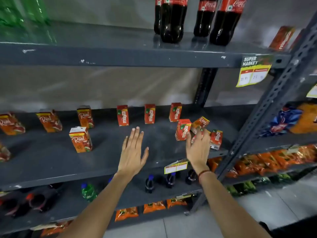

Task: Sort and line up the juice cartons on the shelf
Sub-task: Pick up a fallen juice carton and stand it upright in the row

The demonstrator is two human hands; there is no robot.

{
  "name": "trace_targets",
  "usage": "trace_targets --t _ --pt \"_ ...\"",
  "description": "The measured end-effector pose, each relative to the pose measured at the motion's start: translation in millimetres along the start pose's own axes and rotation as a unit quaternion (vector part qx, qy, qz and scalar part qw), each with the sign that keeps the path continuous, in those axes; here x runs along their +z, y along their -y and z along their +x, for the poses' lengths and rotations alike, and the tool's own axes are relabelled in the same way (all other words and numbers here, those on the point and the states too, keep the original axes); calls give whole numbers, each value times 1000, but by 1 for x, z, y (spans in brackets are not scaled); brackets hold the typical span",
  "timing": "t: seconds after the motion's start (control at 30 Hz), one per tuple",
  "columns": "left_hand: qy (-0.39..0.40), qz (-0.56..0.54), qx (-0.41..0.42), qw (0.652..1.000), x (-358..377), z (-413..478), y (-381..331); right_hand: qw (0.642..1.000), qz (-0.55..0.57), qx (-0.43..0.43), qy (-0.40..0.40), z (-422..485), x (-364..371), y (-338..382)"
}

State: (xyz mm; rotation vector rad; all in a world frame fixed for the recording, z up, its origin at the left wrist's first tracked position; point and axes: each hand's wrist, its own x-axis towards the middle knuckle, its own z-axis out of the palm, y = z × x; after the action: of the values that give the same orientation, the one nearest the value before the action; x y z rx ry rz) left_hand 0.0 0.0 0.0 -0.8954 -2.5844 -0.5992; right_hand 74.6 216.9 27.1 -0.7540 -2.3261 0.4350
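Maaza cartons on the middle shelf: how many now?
5: three upright along the back, two front right by the right hand. More may hide behind it.

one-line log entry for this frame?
phase: sorting | left hand: open, empty, over shelf | right hand: reaching jumbled cartons, grip unclear | back row Maaza cartons: upright

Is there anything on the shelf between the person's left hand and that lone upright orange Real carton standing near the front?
No. In the head view, only bare dark grey metal shelf lies between the open left hand and the orange Real juice carton.
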Motion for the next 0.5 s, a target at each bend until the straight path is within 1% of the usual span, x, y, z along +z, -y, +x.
trace_targets --t 0.03,0.13,0.2,0.27,0.4,0.5 --pt "30 6 -4 1000 5 1 2 1000 -10 26 7 8 3 -6" --pt "104 22 -5 994 18 3 8 987 -23 132 86 31 4 -15" --pt "146 25 5 989 28 0 12 978 -31 176 112 39 11 -17" --pt "172 27 9 985 32 -3 14 967 -14 223 120 45 16 -17" --pt "159 36 10 987 38 -8 17 933 42 329 139 57 25 -19" --pt "166 53 18 985 38 -9 18 919 86 351 158 62 28 -24"
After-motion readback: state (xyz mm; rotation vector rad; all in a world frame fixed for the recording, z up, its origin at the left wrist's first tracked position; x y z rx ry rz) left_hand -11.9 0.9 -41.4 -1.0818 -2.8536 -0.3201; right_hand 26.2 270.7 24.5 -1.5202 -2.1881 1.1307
